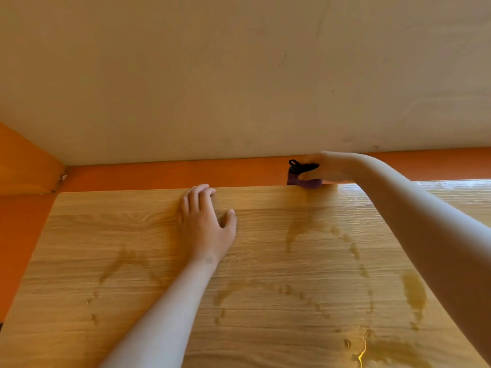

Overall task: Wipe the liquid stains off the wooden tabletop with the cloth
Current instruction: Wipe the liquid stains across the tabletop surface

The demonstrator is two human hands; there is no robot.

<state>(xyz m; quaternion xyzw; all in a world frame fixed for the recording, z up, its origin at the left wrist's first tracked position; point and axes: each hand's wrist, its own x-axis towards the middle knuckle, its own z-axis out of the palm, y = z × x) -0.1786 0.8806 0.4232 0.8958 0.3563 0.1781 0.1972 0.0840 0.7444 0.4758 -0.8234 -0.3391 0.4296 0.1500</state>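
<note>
The wooden tabletop (106, 235) fills the lower half of the view and carries several wet streaks and droplets. A wet streak (297, 229) runs down its middle and a yellowish puddle (414, 290) lies at the right. My left hand (207, 224) rests flat on the wood near the far edge, fingers apart, holding nothing. My right hand (328, 168) reaches to the far edge and grips a small purple object with a black top (303, 173); I cannot tell whether it is a cloth or a bottle.
An orange band (159, 173) runs along the base of the pale wall (239, 75) just behind the table's far edge. An orange surface (21, 235) shows to the left of the table. A shiny wet patch (364, 349) glints near the front right.
</note>
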